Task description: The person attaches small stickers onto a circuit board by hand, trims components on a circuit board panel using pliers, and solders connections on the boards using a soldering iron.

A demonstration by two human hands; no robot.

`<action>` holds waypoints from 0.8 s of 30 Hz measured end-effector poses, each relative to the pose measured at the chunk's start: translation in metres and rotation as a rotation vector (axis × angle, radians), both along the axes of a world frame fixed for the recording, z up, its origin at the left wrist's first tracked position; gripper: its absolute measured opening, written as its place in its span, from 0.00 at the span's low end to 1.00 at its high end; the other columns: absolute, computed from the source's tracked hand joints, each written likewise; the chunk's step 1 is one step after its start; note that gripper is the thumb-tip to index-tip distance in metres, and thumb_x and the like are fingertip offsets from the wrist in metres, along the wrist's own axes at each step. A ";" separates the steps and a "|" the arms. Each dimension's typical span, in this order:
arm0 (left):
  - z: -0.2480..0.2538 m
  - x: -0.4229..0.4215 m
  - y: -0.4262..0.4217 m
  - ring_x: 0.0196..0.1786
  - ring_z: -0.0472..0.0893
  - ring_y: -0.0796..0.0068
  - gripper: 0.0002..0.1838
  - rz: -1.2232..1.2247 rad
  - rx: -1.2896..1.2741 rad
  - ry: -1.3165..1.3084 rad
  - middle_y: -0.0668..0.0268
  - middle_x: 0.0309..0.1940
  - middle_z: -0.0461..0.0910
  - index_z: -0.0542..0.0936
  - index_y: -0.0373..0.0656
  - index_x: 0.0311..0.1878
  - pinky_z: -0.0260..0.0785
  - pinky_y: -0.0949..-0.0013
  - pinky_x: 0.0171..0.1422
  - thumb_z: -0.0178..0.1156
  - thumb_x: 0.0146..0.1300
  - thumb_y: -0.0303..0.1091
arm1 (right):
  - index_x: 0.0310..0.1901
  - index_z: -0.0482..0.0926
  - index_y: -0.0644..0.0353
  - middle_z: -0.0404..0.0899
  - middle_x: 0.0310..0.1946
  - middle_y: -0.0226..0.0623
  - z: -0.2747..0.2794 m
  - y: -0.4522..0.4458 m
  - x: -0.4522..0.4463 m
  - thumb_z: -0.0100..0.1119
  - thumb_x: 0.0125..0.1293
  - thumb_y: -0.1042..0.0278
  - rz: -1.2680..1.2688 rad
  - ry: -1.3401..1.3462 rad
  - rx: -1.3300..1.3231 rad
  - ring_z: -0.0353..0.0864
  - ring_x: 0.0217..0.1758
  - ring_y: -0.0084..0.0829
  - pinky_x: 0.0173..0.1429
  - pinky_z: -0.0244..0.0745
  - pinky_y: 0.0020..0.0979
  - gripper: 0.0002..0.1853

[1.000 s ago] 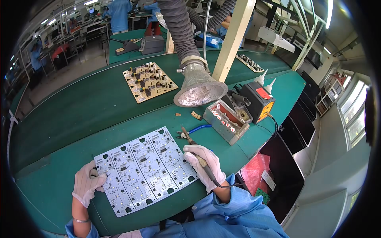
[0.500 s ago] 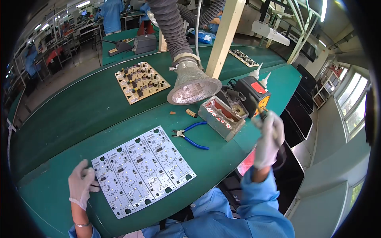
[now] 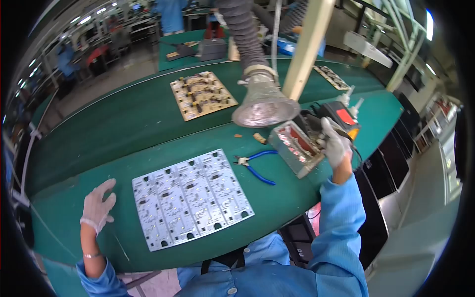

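Note:
My right hand point(image 3: 336, 144), in a white glove, is closed around the handle of a soldering iron, which the fingers mostly hide. It is at the dark iron holder point(image 3: 308, 122), beside a grey box point(image 3: 292, 153) with a reddish inside and whitish residue. My left hand point(image 3: 97, 204), also gloved, hovers open with fingers apart, left of a white circuit board panel point(image 3: 190, 198). That panel lies flat on the green bench and is divided into several strips with small parts. Between panel and box lie blue-handled cutting pliers point(image 3: 257, 166), jaws toward the panel.
A metal fume extractor hood point(image 3: 265, 106) hangs over the bench near a cream post point(image 3: 307, 49). Behind it lies a tan populated board point(image 3: 202, 95). A black station with a red label point(image 3: 345, 117) and white bottles stand at the right. A person in blue point(image 3: 170, 16) is in the background.
My right hand has moved from beside the box to the iron holder, taking the soldering iron with it. My left hand has drawn away from the panel's edge. The whole view has shifted.

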State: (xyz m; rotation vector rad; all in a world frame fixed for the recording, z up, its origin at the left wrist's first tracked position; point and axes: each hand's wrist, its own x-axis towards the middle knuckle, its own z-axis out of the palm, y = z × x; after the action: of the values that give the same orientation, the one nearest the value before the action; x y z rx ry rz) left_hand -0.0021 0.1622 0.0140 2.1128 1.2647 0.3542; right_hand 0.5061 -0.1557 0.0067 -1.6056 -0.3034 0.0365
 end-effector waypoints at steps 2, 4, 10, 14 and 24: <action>-0.015 -0.025 0.023 0.41 0.88 0.61 0.24 -0.067 0.000 0.076 0.52 0.58 0.81 0.79 0.40 0.64 0.86 0.65 0.36 0.59 0.64 0.34 | 0.54 0.83 0.63 0.81 0.32 0.26 -0.022 -0.020 0.017 0.69 0.69 0.56 0.084 -0.040 -0.031 0.78 0.33 0.19 0.38 0.75 0.23 0.20; 0.001 -0.031 0.024 0.34 0.88 0.63 0.23 -0.007 -0.110 0.194 0.54 0.54 0.84 0.80 0.40 0.62 0.85 0.67 0.39 0.59 0.64 0.34 | 0.59 0.80 0.70 0.85 0.48 0.38 -0.042 -0.028 0.009 0.65 0.72 0.60 0.016 -0.234 -0.137 0.82 0.47 0.24 0.55 0.75 0.25 0.23; -0.007 -0.069 0.077 0.36 0.89 0.70 0.22 -0.065 0.086 0.446 0.60 0.41 0.89 0.82 0.42 0.62 0.83 0.65 0.40 0.61 0.63 0.31 | 0.59 0.81 0.68 0.83 0.52 0.47 -0.088 -0.059 -0.045 0.58 0.76 0.71 -0.233 -0.770 -0.447 0.82 0.55 0.39 0.64 0.75 0.36 0.15; -0.017 -0.100 0.126 0.37 0.88 0.67 0.20 0.291 0.228 0.236 0.59 0.41 0.89 0.85 0.45 0.58 0.80 0.66 0.47 0.58 0.62 0.29 | 0.48 0.84 0.63 0.85 0.44 0.46 -0.072 -0.058 -0.102 0.64 0.73 0.67 -0.278 -1.044 -0.611 0.84 0.43 0.43 0.49 0.80 0.39 0.09; -0.022 -0.119 0.198 0.27 0.75 0.80 0.23 0.453 0.020 -0.122 0.66 0.28 0.80 0.82 0.40 0.62 0.70 0.71 0.32 0.62 0.65 0.36 | 0.47 0.85 0.68 0.86 0.41 0.45 -0.094 -0.052 -0.113 0.66 0.70 0.75 -0.191 -0.932 -0.375 0.84 0.41 0.37 0.48 0.79 0.36 0.07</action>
State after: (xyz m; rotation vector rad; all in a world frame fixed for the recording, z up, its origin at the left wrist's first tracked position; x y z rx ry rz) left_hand -0.1213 0.3599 -0.0078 1.7735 1.6636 0.6798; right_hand 0.3930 -0.2076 -0.0872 -1.9327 -0.8936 -0.8654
